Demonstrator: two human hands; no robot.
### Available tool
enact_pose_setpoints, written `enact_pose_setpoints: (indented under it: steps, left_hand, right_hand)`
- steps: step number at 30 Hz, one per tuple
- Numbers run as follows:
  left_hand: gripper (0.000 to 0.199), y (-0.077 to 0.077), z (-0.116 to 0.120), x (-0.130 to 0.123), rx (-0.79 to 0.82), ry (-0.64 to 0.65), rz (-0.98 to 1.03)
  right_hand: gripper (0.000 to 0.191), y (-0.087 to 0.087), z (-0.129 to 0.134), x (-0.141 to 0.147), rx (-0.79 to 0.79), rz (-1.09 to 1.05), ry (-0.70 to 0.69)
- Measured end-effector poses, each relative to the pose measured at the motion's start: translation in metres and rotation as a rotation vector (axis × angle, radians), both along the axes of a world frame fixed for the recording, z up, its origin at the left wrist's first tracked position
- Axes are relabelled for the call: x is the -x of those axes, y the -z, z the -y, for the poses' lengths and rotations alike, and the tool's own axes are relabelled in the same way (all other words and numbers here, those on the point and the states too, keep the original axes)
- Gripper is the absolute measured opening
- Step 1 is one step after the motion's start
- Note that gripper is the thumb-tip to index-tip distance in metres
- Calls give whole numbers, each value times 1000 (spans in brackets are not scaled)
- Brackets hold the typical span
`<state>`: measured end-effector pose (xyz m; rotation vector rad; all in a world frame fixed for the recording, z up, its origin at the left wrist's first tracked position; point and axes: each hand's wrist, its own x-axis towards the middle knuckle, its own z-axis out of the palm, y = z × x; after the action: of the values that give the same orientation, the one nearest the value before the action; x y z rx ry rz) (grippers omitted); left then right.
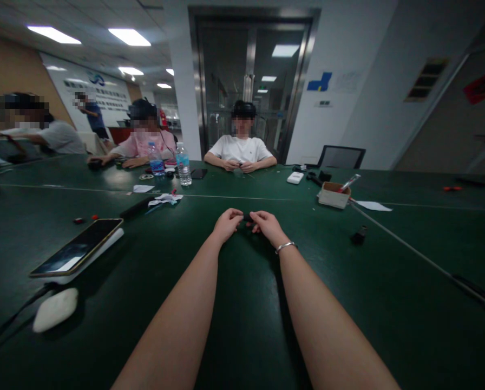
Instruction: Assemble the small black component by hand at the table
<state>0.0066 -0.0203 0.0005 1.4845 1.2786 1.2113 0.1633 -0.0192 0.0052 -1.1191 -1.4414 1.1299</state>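
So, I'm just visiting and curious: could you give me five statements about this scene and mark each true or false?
1. The left hand and right hand hold a small black object between them. True.
2. The silver bracelet is on the left wrist. False: the silver bracelet is on the right wrist.
3. The smartphone lies directly on the tabletop. False: the smartphone rests on a white object.
4. The clear plastic bottle stands upright. True.
5. The small open box is left of both hands. False: it is to their right.
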Motion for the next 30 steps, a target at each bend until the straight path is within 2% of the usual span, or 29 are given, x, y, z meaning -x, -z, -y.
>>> enact_pose_setpoints:
  steps: [5,10,15,19,23,30]
  left_hand:
    - [33,0,0,0,25,14,-30]
    - [22,1,0,1,-10,17,-31]
    - [33,1,-1,2,10,19,-32]
    - [24,2,-2,2,-5,12,-36]
    - [29,1,-2,2,-14,15,-49]
    - [25,-1,1,1,0,22,-40]
  right_hand:
    - [19,1,-1,0,-7,-6,-5]
    - [19,1,-1,0,1,1,-10]
    - [19,1,-1,0,1,6,-3]
    - [19,0,0,0,0,10,0]
    - [18,-1,1,1,3,9,6]
    - [17,-1,2,0,3,5,-10]
